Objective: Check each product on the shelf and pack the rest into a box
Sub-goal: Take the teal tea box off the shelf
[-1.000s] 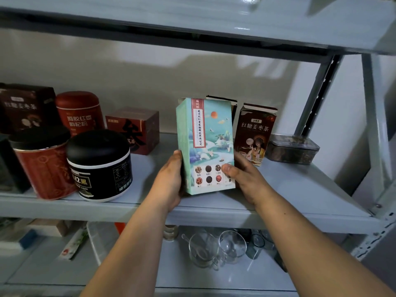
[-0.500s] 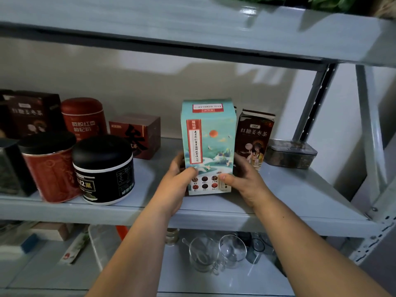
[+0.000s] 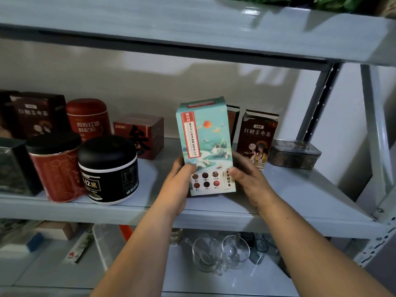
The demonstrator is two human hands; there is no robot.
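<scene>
Head view: your left hand (image 3: pixel 179 185) and right hand (image 3: pixel 249 180) pinch the box (image 3: pixel 205 144) upright, front facing you, so you can read it.

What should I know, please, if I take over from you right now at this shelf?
Left hand and right hand both grip the teal tea box by its lower sides, upright, over the front of the middle shelf.
The black jar, red canister and brown tea box stand on the shelf.
No packing box is in view.
Nothing visibly packed; left: check the others, then pack.
</scene>
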